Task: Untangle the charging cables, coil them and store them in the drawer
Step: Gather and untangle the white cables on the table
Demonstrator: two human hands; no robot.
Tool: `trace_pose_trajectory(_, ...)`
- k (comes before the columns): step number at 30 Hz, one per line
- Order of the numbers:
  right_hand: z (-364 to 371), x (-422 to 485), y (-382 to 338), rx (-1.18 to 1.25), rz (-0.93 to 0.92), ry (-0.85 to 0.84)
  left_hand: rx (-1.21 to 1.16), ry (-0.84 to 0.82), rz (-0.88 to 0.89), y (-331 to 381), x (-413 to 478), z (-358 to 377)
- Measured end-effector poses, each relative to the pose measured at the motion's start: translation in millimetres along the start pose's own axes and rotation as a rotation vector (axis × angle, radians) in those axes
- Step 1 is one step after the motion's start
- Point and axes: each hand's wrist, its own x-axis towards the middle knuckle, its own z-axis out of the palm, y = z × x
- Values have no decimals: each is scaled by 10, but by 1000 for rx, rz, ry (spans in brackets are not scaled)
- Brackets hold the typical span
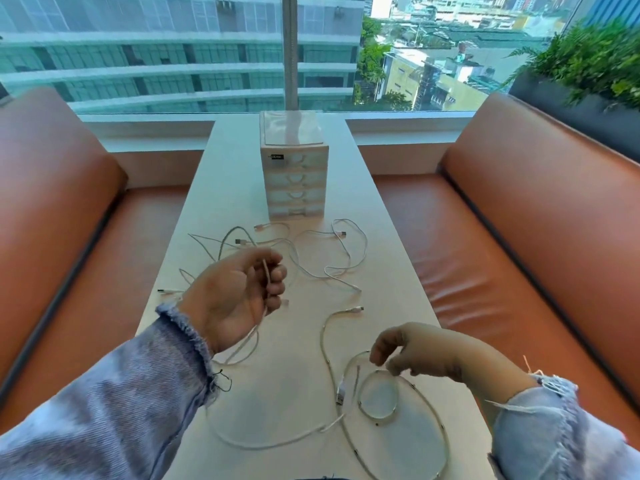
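Several white charging cables (pixel 332 268) lie tangled across the middle of the pale table (pixel 235 188). My left hand (pixel 239 296), raised palm-up above the table, grips one white cable (pixel 266 278) that hangs down and loops toward me. My right hand (pixel 415 355) pinches a thicker white cable (pixel 377 396) that lies in loose coils near the table's front edge. A small translucent drawer unit (pixel 294 174) with several shut drawers stands at the table's far middle.
Orange leather benches (pixel 519 220) flank the table on both sides. A window ledge (pixel 408 124) and glass run behind the drawer unit. A planter with green plants (pixel 588 64) sits at the back right.
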Motion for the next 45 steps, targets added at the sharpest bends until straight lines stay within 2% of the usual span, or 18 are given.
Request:
trace_pose_trajectory(4, 136, 314, -82, 33, -60, 223, 172, 129, 73, -1, -52, -82)
trace_pose_trajectory(6, 233, 459, -164, -31, -114, 266, 235, 174, 114, -40, -71, -136)
trace_pose_trajectory(9, 425, 658, -258, -180, -123, 248, 253, 209, 152, -110, -74, -225)
trace_pose_trajectory(13, 628, 862, -335, -329, -49, 218, 180, 239, 158, -173, -71, -328)
trace_pose_trajectory(19, 775, 1050, -319, -527, -8, 187, 361, 296, 146, -144, -124, -454)
trace_pose_trajectory(24, 859, 1108, -236, -596, 11, 158, 389, 265, 223, -183, -126, -461)
trace_pose_trajectory(32, 686, 1102, -214, -439, 9, 269, 321, 248, 207, -214, -68, -390)
trace_pose_trajectory(37, 840, 1124, -176, -568, -6, 166, 311, 231, 210, -203, -103, -290)
trace_pose_trajectory(40, 952, 1126, -166, -613, 1, 162, 345, 239, 210, -185, -149, -290)
trace_pose_trajectory(43, 894, 1075, -179, -543, 17, 224, 356, 277, 213, -156, -198, -358)
trace_pose_trajectory(45, 762, 992, -210, -356, -9, 295, 343, 302, 222, -137, -227, -397)
